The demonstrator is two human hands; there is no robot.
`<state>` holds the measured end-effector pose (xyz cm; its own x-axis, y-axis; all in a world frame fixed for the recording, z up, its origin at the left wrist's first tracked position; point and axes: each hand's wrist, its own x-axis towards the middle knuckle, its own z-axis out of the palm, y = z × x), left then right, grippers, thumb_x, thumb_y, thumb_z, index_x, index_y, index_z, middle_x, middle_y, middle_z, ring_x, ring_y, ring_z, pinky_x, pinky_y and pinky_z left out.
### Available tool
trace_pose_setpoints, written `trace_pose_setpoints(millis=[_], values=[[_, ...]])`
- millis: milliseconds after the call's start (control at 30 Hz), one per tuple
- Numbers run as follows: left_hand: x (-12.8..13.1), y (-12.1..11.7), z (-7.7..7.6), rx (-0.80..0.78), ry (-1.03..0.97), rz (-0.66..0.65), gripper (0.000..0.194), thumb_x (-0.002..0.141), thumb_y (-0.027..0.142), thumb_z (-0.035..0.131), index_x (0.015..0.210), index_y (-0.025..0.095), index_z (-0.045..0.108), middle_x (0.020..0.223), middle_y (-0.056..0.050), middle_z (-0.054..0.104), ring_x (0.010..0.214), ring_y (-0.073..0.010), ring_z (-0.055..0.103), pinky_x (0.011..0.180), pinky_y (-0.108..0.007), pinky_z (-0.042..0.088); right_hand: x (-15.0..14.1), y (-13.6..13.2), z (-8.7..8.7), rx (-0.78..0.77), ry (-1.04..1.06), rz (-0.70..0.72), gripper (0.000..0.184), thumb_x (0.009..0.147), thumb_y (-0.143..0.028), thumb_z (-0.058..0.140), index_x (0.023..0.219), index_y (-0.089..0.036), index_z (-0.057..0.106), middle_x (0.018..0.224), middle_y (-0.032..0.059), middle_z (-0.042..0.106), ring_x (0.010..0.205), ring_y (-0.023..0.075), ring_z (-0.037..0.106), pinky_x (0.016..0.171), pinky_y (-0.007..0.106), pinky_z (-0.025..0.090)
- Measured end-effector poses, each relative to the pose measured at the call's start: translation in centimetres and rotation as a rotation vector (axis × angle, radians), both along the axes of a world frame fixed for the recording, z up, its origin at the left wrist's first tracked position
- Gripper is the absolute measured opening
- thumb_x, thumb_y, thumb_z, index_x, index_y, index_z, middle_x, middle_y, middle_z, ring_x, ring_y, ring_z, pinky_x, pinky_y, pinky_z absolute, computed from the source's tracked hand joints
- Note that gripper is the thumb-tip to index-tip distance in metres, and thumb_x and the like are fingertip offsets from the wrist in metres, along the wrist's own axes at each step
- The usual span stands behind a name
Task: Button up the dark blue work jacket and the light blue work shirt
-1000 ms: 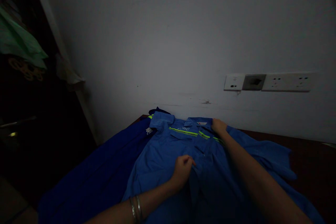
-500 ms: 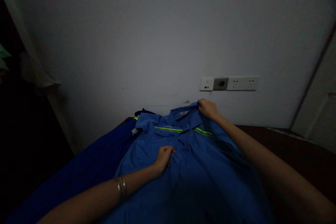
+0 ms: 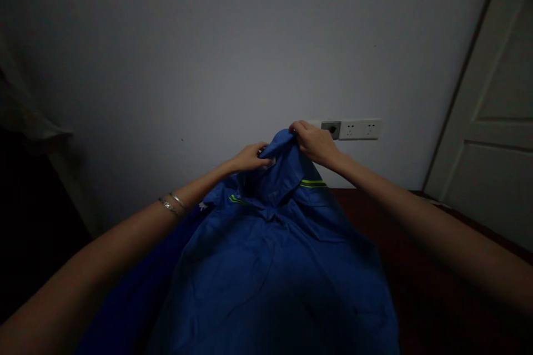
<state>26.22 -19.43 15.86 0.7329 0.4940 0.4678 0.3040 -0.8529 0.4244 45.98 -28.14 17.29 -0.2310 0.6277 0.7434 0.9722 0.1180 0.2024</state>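
Note:
A blue work shirt (image 3: 266, 255) with yellow-green stripes across the chest lies spread in front of me, its collar end lifted towards the wall. My right hand (image 3: 314, 141) pinches the raised collar at its right side. On the collar's left side, my left hand (image 3: 252, 157) has its thumb and fingers closed around the fabric, beside the pale neck label. Between both hands the collar is bunched into a peak, and the neck opening shows dark below it. Shadow hides the shirt's lower part.
A darker blue garment (image 3: 137, 288) lies under and to the left of the shirt. The dark reddish surface (image 3: 416, 266) extends to the right. Wall sockets (image 3: 360, 129) sit behind my right hand, and a white door (image 3: 491, 138) stands at the right.
My left hand has moved from the shirt front up to the collar and taken hold there. The collar has been lifted and gathered; my right hand still grips it, higher and further left.

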Motion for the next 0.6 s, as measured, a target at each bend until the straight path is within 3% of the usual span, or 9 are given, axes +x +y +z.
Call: trace_pose_setpoints(millis=[167, 367, 500, 600], values=[[-1.3, -0.7, 1.1, -0.349, 0.204, -0.123, 0.030, 0.064, 0.031, 0.063, 0.088, 0.015, 0.067, 0.084, -0.004, 0.066, 0.075, -0.0156, 0.058, 0.066, -0.023, 0.044, 0.8, -1.4, 1.0, 0.096, -0.014, -0.006, 0.029, 0.083, -0.015, 0.032, 0.109, -0.015, 0.045, 0.106, 0.0130, 0.053, 0.085, 0.0218, 0.049, 0.060, 0.026, 0.030], [-2.0, -2.2, 1.8, -0.612, 0.160, -0.160, 0.025, 0.062, 0.029, 0.064, 0.082, 0.014, 0.068, 0.079, -0.007, 0.066, 0.070, -0.0139, 0.058, 0.065, -0.025, 0.043, 1.7, -2.0, 1.7, 0.099, -0.025, -0.052, 0.029, 0.081, -0.015, 0.033, 0.107, -0.012, 0.045, 0.093, 0.0141, 0.056, 0.080, 0.0228, 0.049, 0.063, 0.028, 0.031], [-2.0, -2.0, 2.4, -0.633, 0.111, -0.134, 0.013, 0.063, 0.024, 0.062, 0.067, 0.013, 0.064, 0.062, -0.002, 0.060, 0.058, -0.0104, 0.053, 0.059, -0.024, 0.043, 1.8, -2.4, 1.8, 0.075, -0.008, -0.080, 0.028, 0.080, -0.016, 0.034, 0.106, -0.012, 0.046, 0.090, 0.0149, 0.058, 0.081, 0.0241, 0.050, 0.064, 0.029, 0.033], [-2.0, -1.3, 3.3, -0.508, 0.007, 0.027, 0.010, 0.064, 0.022, 0.059, 0.061, 0.013, 0.059, 0.052, 0.001, 0.051, 0.049, -0.0080, 0.046, 0.050, -0.021, 0.039, 2.0, -2.3, 1.7, 0.008, 0.059, -0.066, 0.030, 0.080, -0.017, 0.037, 0.108, -0.013, 0.045, 0.096, 0.0151, 0.059, 0.082, 0.0237, 0.052, 0.064, 0.029, 0.035]])
